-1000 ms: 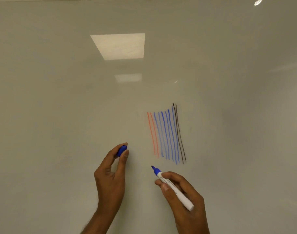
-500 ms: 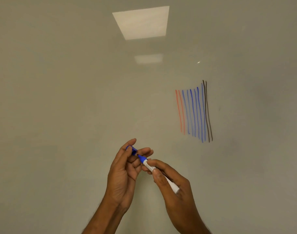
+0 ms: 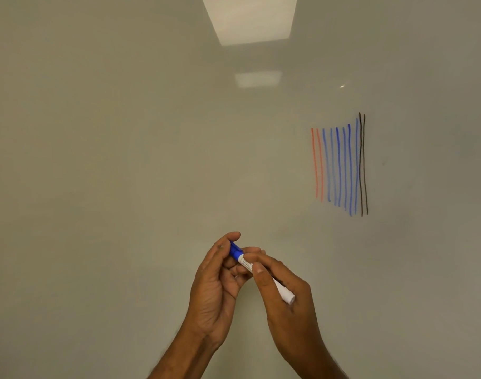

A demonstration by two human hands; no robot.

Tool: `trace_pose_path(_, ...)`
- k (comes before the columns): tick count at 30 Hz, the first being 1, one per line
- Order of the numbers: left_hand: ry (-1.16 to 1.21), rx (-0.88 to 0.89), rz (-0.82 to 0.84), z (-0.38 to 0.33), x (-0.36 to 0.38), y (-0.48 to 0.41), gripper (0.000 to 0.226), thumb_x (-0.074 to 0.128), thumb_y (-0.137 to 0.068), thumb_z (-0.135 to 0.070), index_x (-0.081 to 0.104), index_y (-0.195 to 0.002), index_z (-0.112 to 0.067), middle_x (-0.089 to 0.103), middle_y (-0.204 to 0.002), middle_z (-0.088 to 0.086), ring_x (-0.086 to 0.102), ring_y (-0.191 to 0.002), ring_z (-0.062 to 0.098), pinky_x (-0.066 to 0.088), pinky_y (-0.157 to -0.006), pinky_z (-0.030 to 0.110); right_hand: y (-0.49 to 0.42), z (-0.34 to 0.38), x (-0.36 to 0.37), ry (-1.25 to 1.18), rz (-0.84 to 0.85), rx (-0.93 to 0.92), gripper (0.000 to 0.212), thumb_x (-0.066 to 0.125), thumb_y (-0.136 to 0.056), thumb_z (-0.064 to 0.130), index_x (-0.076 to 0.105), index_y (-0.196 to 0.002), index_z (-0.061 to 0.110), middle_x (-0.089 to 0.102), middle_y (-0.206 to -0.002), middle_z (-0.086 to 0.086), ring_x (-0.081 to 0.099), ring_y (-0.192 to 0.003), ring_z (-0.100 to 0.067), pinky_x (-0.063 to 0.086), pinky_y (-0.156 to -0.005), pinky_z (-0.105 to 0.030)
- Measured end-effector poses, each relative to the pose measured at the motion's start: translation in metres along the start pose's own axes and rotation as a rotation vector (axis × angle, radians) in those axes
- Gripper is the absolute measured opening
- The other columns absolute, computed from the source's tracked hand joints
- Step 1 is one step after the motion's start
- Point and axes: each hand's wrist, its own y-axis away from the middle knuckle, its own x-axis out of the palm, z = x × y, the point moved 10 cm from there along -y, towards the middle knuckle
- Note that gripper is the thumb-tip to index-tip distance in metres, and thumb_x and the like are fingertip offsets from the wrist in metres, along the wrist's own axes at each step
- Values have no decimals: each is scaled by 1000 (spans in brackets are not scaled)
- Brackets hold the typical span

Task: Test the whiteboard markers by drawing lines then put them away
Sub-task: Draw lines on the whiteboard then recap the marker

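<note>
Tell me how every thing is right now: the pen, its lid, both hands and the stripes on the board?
marker: slanted, tip covered by the cap.
blue cap: on the marker's tip; clicked shut or not, cannot tell.
left hand: fingers pinch the blue cap.
right hand: fingers grip the marker's barrel.
red lines: two, drawn, faint.
blue lines: six, drawn.
black lines: two, drawn, thin.
whiteboard: marked at the right, glossy.

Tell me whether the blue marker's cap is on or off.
On: the blue cap covers the tip, meeting the white barrel; the left hand pinches it. Fully clicked: cannot tell.
</note>
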Motion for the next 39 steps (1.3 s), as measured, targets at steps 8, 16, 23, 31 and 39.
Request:
trace_pose_path(8, 43, -35, -52, 6, -29, 11, 28, 46, -104, -21, 66, -117, -6, 68, -112, 35, 68, -111, 44, 51, -101, 54, 9, -22, 20, -1, 7, 55, 17, 58, -82, 35, 68, -94, 40, 70, -90, 34, 68, -93, 5, 49, -75, -6)
trace_pose_path(16, -173, 7, -66, -9, -73, 15, 34, 41, -107, -22, 62, -128, -6, 72, -113, 29, 73, -106, 37, 61, -91, 44, 24, -48, 39, 56, 79, 72, 27, 70, -81, 35, 73, -102, 19, 76, -92, 11, 72, -90, -11, 57, -75, -18)
trace_pose_path(23, -520, 77, -128, -13, -142, 30, 37, 37, -107, -27, 60, -130, -11, 76, -112, 15, 73, -108, 31, 57, -99, 38, 48, -94, 75, 449, 300, 77, 30, 63, -88, 49, 71, -112, 34, 70, -86, 17, 65, -80, -5, 48, -64, -12)
trace_pose_path(31, -1209, 232, -235, -16, -245, 72, 47, 30, -105, -58, 47, -145, -40, 40, -158, -18, 23, -151, -3, 17, -117, 10, 107, -158, 137, 671, 335, -129, 29, 64, -93, 38, 70, -115, 20, 71, -104, 9, 65, -91, -7, 51, -83, -16)
trace_pose_path(39, -1836, 170, -172, 1, -358, 139, 60, 29, -110, -41, 6, -164, -28, -3, -172, -9, -6, -158, 15, -4, -128, 35, 187, -237, 198, 711, 542, -82, 32, 54, -99, 36, 69, -117, 15, 66, -129, -2, 62, -119, -22, 45, -100, -28)
